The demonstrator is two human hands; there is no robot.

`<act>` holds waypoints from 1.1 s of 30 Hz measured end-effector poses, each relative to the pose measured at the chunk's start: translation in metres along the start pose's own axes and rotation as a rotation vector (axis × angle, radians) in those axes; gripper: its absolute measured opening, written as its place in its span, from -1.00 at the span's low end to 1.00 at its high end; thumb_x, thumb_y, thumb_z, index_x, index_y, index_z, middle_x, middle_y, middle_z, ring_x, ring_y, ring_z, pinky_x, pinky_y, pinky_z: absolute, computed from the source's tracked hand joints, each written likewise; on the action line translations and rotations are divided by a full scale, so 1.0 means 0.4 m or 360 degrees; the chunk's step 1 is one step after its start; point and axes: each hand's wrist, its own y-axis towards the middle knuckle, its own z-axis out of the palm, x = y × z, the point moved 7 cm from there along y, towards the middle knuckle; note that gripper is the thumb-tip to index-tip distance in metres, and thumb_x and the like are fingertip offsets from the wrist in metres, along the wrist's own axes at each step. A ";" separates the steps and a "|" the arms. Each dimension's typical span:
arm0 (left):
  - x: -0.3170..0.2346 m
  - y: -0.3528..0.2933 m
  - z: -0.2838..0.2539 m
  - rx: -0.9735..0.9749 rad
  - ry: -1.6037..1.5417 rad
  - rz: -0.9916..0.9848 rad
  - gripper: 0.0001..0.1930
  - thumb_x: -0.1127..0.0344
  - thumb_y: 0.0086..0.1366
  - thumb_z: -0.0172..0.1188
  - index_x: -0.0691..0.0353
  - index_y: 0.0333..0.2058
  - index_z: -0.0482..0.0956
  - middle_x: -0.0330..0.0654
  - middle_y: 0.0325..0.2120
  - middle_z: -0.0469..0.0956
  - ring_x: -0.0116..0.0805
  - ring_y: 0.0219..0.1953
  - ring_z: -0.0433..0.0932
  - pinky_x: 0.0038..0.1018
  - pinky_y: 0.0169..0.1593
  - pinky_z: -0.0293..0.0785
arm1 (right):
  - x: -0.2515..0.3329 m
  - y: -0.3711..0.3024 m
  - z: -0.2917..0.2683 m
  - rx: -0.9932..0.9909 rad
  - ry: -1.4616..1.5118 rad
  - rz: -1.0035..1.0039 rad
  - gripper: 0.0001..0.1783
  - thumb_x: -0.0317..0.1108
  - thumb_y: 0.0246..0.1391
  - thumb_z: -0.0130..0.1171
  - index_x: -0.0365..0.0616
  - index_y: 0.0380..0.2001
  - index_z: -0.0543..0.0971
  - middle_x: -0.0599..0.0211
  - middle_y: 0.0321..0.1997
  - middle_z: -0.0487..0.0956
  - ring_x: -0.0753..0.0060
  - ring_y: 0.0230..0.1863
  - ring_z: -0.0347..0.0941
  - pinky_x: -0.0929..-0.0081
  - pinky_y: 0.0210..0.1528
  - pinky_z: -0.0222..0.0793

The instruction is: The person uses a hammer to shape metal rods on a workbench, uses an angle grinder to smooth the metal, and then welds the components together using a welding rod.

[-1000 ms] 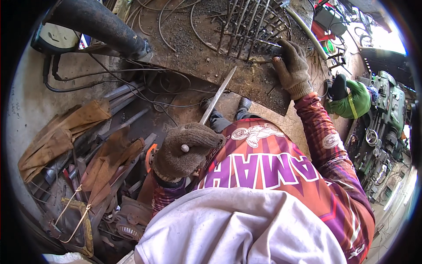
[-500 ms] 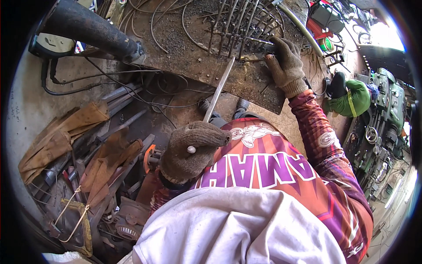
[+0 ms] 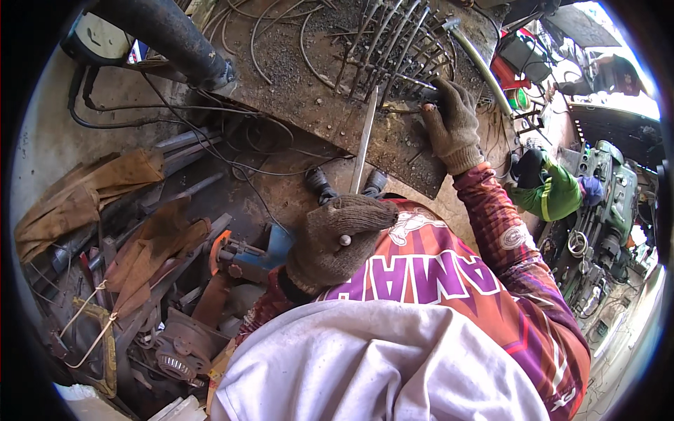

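My left hand [image 3: 337,237], in a brown knit glove, is closed around a long, flat metal bar [image 3: 364,140]. A rounded pale knob [image 3: 345,240] shows at the glove's near side. The bar's far tip reaches the near edge of a rack of upright steel rods [image 3: 385,52] on the steel table. My right hand [image 3: 453,126], in a matching glove with a bare thumb tip, is curled at the right end of a crosswise rod [image 3: 411,80] on that rack. Its fingertips meet the rod, partly hidden by the glove.
The rusty steel table [image 3: 281,77] carries grit and bent wires. A thick dark pipe [image 3: 165,42] stands at the left, with cables below. Brown leather pieces [image 3: 88,203] and metal scrap lie lower left. A person in green [image 3: 558,193] is by a machine [image 3: 609,189] at the right.
My left hand has moved right, bringing the bar closer to upright in view, its tip still at the rack. My right hand stays at the rod. The whole view has shifted slightly.
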 end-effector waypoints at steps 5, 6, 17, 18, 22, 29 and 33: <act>0.010 0.020 0.031 0.0057 0.0179 0.0058 -0.62 0.65 0.18 0.30 0.31 0.00 0.68 -0.02 -0.10 0.72 -0.11 -0.01 0.67 -0.28 0.07 0.57 | 0.000 0.002 0.000 0.0012 0.0028 -0.0009 -0.39 -0.03 0.16 0.27 -0.07 0.23 0.51 -0.01 0.15 0.54 -0.13 0.21 0.42 0.04 0.32 0.25; 0.019 0.019 0.035 0.0077 0.0189 0.0030 -0.63 0.65 0.19 0.29 0.31 0.00 0.68 -0.01 -0.09 0.71 -0.10 0.01 0.66 -0.27 0.09 0.56 | -0.002 0.001 0.000 0.0006 0.0034 -0.0010 -0.38 -0.04 0.16 0.27 -0.08 0.23 0.51 -0.01 0.14 0.55 -0.13 0.21 0.43 0.03 0.31 0.25; 0.034 0.033 0.064 0.0109 0.0168 0.0085 -0.67 0.62 0.24 0.27 0.30 -0.01 0.65 0.01 -0.02 0.67 -0.06 0.08 0.63 -0.24 0.14 0.54 | -0.004 0.001 0.002 0.0042 0.0019 -0.0005 -0.39 -0.06 0.16 0.29 -0.11 0.22 0.51 -0.03 0.14 0.54 -0.16 0.18 0.44 0.01 0.31 0.26; 0.039 0.026 0.064 0.0076 0.0154 0.0082 -0.68 0.62 0.24 0.27 0.30 -0.01 0.65 0.02 -0.02 0.67 -0.07 0.07 0.63 -0.24 0.13 0.54 | -0.002 0.001 0.000 0.0034 0.0023 -0.0028 -0.39 -0.07 0.16 0.29 -0.11 0.22 0.50 -0.03 0.14 0.54 -0.16 0.17 0.45 0.01 0.30 0.27; 0.052 0.026 0.065 0.0069 0.0137 -0.0004 -0.69 0.64 0.24 0.26 0.29 -0.03 0.65 0.03 -0.04 0.67 -0.08 0.04 0.64 -0.24 0.10 0.56 | 0.004 0.003 -0.004 0.0058 0.0089 0.0031 -0.39 -0.08 0.17 0.30 -0.12 0.23 0.50 -0.05 0.13 0.53 -0.14 0.16 0.45 0.04 0.27 0.31; 0.059 0.051 0.044 0.0046 0.0182 -0.0020 -0.68 0.54 0.28 0.27 0.23 0.01 0.66 -0.07 -0.02 0.66 -0.12 0.01 0.66 -0.32 0.07 0.58 | 0.002 0.003 -0.008 0.0040 0.0049 -0.0025 -0.40 -0.10 0.18 0.29 -0.11 0.23 0.49 -0.03 0.13 0.53 -0.11 0.13 0.46 0.06 0.25 0.33; 0.093 0.042 0.026 -0.0123 0.0201 -0.0071 -0.72 0.52 0.26 0.31 0.21 -0.04 0.70 -0.07 -0.09 0.68 -0.11 -0.04 0.67 -0.34 0.04 0.58 | 0.012 0.005 -0.008 0.0059 0.0037 -0.0027 -0.40 -0.08 0.18 0.28 -0.10 0.23 0.50 -0.02 0.13 0.53 -0.10 0.13 0.46 0.06 0.27 0.31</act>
